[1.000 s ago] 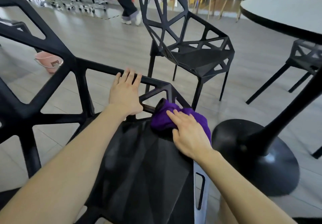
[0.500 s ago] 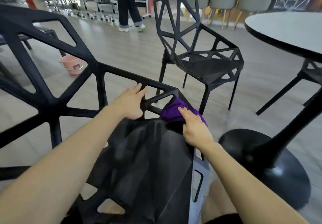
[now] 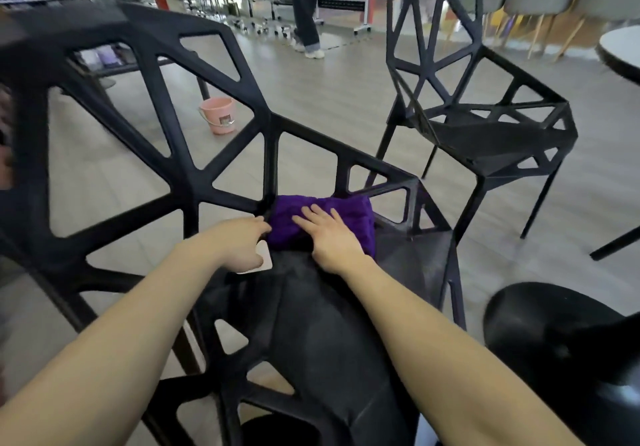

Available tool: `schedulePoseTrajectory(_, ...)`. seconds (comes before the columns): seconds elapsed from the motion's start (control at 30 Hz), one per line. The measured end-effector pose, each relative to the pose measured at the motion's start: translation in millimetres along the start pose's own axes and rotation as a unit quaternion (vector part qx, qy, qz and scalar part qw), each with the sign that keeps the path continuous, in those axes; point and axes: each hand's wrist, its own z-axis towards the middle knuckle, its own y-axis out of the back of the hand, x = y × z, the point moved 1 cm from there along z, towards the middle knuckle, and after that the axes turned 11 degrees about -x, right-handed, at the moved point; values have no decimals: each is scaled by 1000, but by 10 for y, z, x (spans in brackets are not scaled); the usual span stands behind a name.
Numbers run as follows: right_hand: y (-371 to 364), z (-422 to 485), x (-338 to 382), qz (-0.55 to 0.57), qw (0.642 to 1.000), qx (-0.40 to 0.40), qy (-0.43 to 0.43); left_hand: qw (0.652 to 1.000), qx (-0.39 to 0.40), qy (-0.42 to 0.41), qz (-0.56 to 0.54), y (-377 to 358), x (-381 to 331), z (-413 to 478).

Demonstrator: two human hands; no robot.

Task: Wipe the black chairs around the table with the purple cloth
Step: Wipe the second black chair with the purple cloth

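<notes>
Wiping the near black chair (image 3: 311, 324): the right hand (image 3: 330, 237) pressed flat fingers (image 3: 311, 213) on the purple cloth (image 3: 349, 217) at the seat's back. The left hand (image 3: 242, 243) sat beside it, grip hidden. Next, the bars (image 3: 270, 168) probably needed rubbing

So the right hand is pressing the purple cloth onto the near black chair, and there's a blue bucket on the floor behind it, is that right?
Not quite: the bucket is pink, not blue. The head view shows it on the floor behind the near black chair, where the right hand does press the purple cloth.
</notes>
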Motion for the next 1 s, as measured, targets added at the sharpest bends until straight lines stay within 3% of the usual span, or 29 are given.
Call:
schedulePoseTrajectory(0.13, 229, -336, -406, -40, 996, -10, -75, 999, -1, 46, -12, 35, 146, 31)
schedulePoseTrajectory(0.23, 361, -719, -540, -50, 993, -19, -108, 996, 57, 69, 0, -4, 159, 28)
schedulePoseTrajectory(0.37, 244, -598, -400, -86, 991, 20, -99, 990, 112, 85, -11, -116, 84, 16)
schedulePoseTrajectory(0.53, -62, -112, 171, -9, 998, 50, -39, 992, 111, 58, 11, -100, 13, -38)
schedulePoseTrajectory(0.67, 85, -668, 543, 16, 995, 98, 29, 988, 142, 32, 52, -45, -6, -62)
schedulePoseTrajectory(0.83, 373, -1253, 408, 59, 987, 149, 4, 984, 176, 33, -3, 22, 281, -71)
schedulePoseTrajectory(1.0, 6, -336, 355, 33, 993, 103, -36, 984, 169, 45, -27, -46, 384, -90)
